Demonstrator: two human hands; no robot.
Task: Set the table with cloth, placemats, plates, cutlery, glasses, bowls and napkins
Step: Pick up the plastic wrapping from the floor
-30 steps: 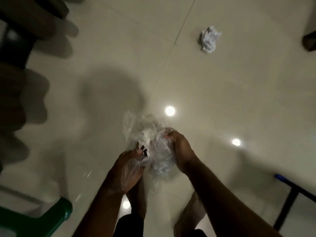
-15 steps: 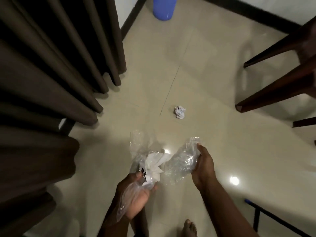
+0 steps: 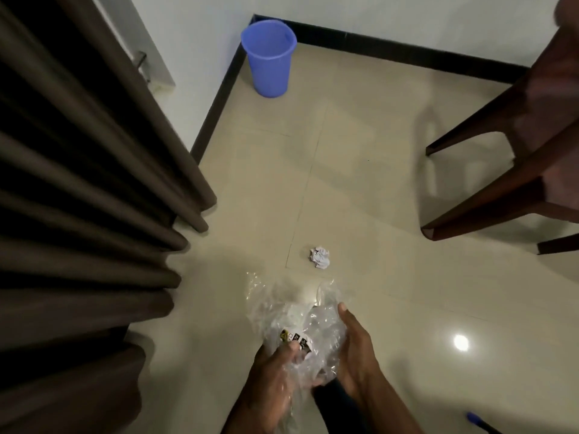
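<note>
I hold a crumpled clear plastic wrapper [image 3: 291, 321] with a white, black and yellow label [image 3: 296, 338] in front of me, above the tiled floor. My left hand [image 3: 272, 380] grips its lower left part, thumb pressed near the label. My right hand [image 3: 351, 355] cups the wrapper's right side, fingers curled round the plastic. White material shows inside the plastic; what it is I cannot tell.
A crumpled white paper ball [image 3: 319, 257] lies on the floor just beyond my hands. A blue plastic bin [image 3: 268, 57] stands in the far corner. Dark curtains [image 3: 87, 189] hang at left. Brown chair legs [image 3: 501, 164] stand at right.
The view has tilted up, bringing the blue bin and wall corner into sight. My right hand has moved back in against the wrapper, bunching the plastic together between both hands.
</note>
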